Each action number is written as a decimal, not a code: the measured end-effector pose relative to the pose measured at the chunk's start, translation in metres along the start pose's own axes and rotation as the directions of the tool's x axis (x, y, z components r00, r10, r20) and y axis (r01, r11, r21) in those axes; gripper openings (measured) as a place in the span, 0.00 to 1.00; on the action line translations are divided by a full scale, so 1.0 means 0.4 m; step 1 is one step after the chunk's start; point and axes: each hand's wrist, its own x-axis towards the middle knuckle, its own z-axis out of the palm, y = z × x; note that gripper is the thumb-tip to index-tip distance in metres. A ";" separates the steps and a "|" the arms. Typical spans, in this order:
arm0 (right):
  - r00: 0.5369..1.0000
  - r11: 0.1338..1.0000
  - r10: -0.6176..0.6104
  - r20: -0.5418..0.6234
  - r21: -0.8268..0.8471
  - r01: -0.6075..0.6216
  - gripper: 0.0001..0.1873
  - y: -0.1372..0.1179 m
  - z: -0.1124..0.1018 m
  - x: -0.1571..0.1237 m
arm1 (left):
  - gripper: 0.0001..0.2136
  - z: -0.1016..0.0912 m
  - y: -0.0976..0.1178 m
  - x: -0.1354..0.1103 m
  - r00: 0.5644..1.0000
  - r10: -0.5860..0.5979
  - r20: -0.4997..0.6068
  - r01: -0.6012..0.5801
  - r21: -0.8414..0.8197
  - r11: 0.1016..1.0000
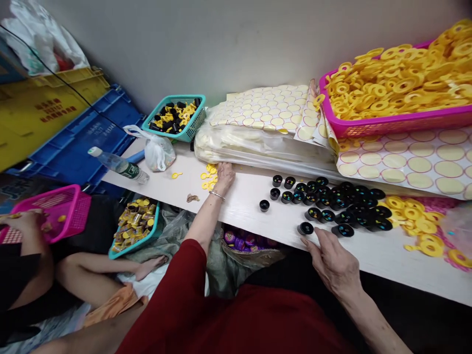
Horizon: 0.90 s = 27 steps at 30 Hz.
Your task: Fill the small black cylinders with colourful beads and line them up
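Note:
My left hand (225,178) rests on the table beside a small group of yellow plastic rings (209,176), its fingers bunched and pointing down; what they hold, if anything, is hidden. At the table's near edge, my right hand (334,260) has thumb and forefinger at the sides of a small black cup (305,228). Many more black cups (328,194) stand open side up beyond it, several with coloured bits inside. One black cup (264,205) stands apart, between my two hands.
Along the wall are a pink basket of yellow rings (328,113), sticker sheets (273,105), a plastic-wrapped bundle (239,142) and a teal basket (199,123). A bottle (121,164) lies left. Below sits another person (25,265) with a pink basket (79,206).

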 end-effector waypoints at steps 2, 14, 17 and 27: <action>0.999 0.997 -0.003 0.041 0.073 0.000 0.14 -0.009 -0.005 -0.009 | 0.13 0.010 0.001 0.005 1.000 -0.013 0.016 0.013 0.030 0.999; 0.913 0.992 0.126 0.387 -0.029 -0.125 0.19 -0.233 0.171 0.232 | 0.13 0.051 0.050 -0.004 0.998 -0.036 0.048 0.039 -0.054 0.998; 0.882 0.994 0.110 0.459 -0.072 -0.087 0.14 -0.243 0.198 0.265 | 0.11 0.051 0.068 -0.003 0.996 -0.014 0.085 0.023 -0.114 0.993; 0.913 0.986 -0.157 0.377 0.116 0.121 0.18 -0.201 0.186 0.120 | 0.11 0.046 0.084 -0.018 0.995 0.078 0.063 -0.044 -0.423 0.905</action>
